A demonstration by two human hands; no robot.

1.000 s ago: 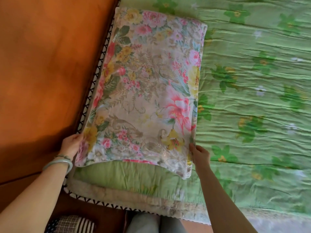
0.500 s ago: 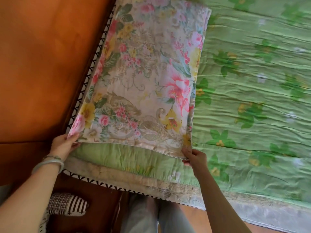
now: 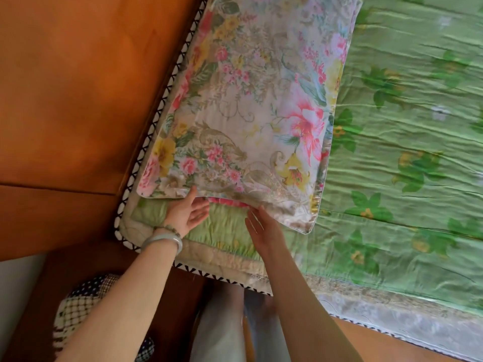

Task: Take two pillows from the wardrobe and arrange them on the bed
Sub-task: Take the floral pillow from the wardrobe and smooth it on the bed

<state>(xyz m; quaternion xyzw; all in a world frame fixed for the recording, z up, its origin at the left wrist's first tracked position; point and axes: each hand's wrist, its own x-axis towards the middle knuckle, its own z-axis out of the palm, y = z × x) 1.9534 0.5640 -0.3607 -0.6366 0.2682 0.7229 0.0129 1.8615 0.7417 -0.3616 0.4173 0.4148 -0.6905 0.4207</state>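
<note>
A floral pillow [image 3: 261, 105] with pink and yellow flowers lies flat on the bed, along the wooden headboard. The bed is covered by a green flowered quilt [image 3: 407, 158]. My left hand [image 3: 189, 211], with a pale bangle and bead bracelet on the wrist, is open, palm up, fingertips touching the pillow's near edge. My right hand [image 3: 262, 227] is open just below that same edge, fingers spread, holding nothing. A strip of pink fabric shows under the pillow's near edge. A second pillow is not in view.
The orange-brown wooden headboard [image 3: 78, 100] runs along the left. The mattress edge [image 3: 209, 257] with black-and-white trim sits close to my legs. A patterned slipper [image 3: 86, 304] lies on the floor at lower left. Green quilt stretches away to the right.
Both hands have let go of the pillow's near corners and moved inward to the middle of its near edge. The pillow now rests flat on the quilt.
</note>
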